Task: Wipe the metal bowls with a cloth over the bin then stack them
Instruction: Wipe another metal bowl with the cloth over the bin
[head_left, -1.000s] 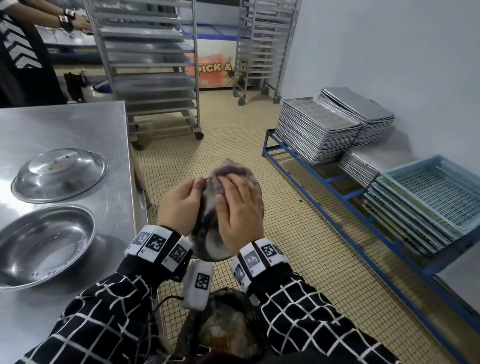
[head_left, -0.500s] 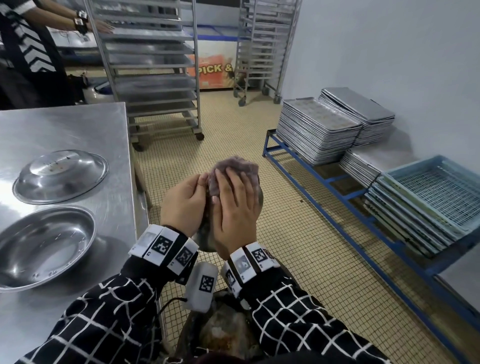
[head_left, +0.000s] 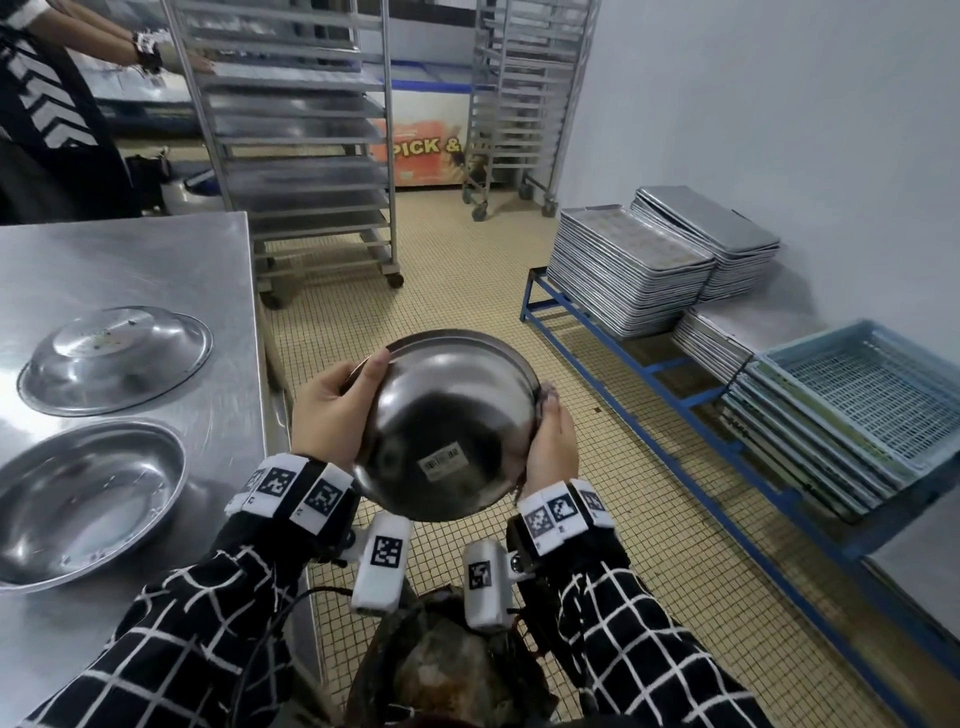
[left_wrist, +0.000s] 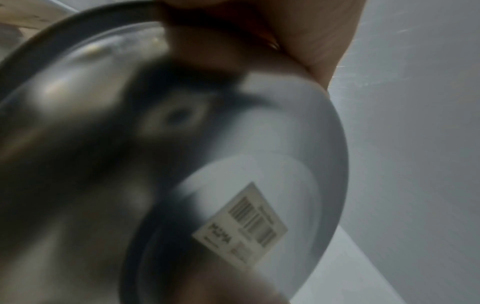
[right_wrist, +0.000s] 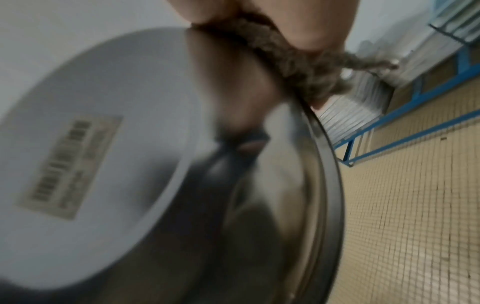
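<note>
I hold a metal bowl (head_left: 447, 421) upside down above the bin (head_left: 447, 670), its base with a barcode sticker (head_left: 441, 461) facing me. My left hand (head_left: 337, 410) grips the bowl's left rim, thumb on the outside. My right hand (head_left: 553, 441) grips the right rim with a brownish cloth (right_wrist: 298, 67) pinched against the edge; only a scrap of the cloth (head_left: 545, 395) shows in the head view. The bowl (left_wrist: 182, 164) fills the left wrist view, and the bowl (right_wrist: 155, 164) fills the right wrist view too. On the steel table (head_left: 156, 260) sit an upturned bowl (head_left: 114, 358) and an upright bowl (head_left: 83, 499).
The table edge runs just left of my hands. Wheeled tray racks (head_left: 301, 156) stand behind it. A blue low rack (head_left: 675, 405) at right carries stacked baking trays (head_left: 628, 270) and blue crates (head_left: 862, 395). Another person (head_left: 52, 104) stands at the far left.
The bowl has turned from edge-on to base towards me. My right hand slid with the cloth from the bowl's face to its right rim.
</note>
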